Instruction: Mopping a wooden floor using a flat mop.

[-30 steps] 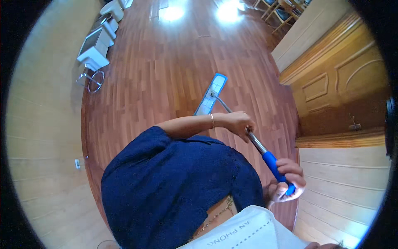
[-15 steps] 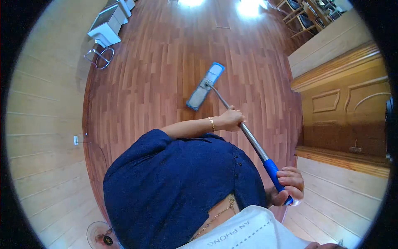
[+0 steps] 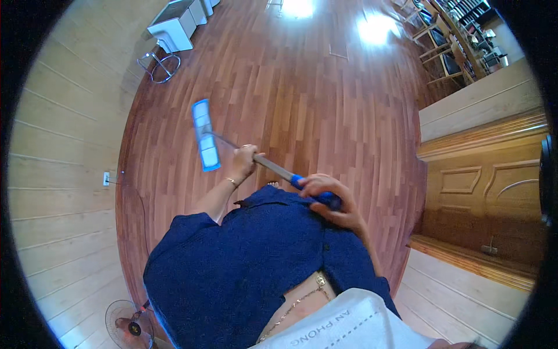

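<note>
the left forearm [image 3: 216, 199] reaches forward toward 1 o'clock, bracelet [image 3: 232, 182] at its wrist, and the left hand [image 3: 244, 160] sits just off the middle of the view toward 10 o'clock. its fingers are curled closed around the metal pole [image 3: 275, 168] of the mop. the right forearm [image 3: 361, 231] angles in from 5 o'clock, pointing to 11, with the elbow bent close to the torso; the right hand [image 3: 332, 198] is at 4 o'clock from the middle, back of the hand up, fingers and thumb wrapped around the blue grip [image 3: 297, 182]. the pole slants from the right hand toward 10 o'clock, down to the blue-edged mop head [image 3: 207, 142], which lies on the wood floor [image 3: 360, 128] at 10 o'clock, its long side running roughly 12 to 6.
</note>
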`<state>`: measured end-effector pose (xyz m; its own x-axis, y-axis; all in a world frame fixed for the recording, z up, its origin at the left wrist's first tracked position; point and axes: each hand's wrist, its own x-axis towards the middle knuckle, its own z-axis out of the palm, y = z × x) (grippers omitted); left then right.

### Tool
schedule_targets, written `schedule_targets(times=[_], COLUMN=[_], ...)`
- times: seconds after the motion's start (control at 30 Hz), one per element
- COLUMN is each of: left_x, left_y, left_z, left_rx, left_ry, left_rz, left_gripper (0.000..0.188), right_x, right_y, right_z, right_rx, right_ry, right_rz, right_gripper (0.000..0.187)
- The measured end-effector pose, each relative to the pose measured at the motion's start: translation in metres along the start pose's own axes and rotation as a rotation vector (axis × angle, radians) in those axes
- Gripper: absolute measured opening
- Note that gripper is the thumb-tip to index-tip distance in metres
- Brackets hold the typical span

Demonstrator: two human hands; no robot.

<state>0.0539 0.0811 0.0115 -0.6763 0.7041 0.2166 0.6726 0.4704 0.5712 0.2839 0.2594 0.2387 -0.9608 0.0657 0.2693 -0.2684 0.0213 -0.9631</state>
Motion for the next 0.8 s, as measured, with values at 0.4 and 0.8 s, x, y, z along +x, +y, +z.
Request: schedule_targets(times=[0.4,0.8], left_x=[-0.001,0.089], left_y=[-0.03,0.127], left_z=[-0.004,0.056], left_rx=[-0.024,-0.228], left_ry=[-0.024,-0.424], left_rz=[-0.128,0.394], left_gripper=[0.027,0.02], right_x=[0.04,-0.051], right_y=[-0.003,-0.089], right_z=[-0.01,0.011], right_rx=[0.021,-0.403], right_ry=[0.019,0.824], right_rz=[0.19,-0.07], right_gripper=[0.032,0.029])
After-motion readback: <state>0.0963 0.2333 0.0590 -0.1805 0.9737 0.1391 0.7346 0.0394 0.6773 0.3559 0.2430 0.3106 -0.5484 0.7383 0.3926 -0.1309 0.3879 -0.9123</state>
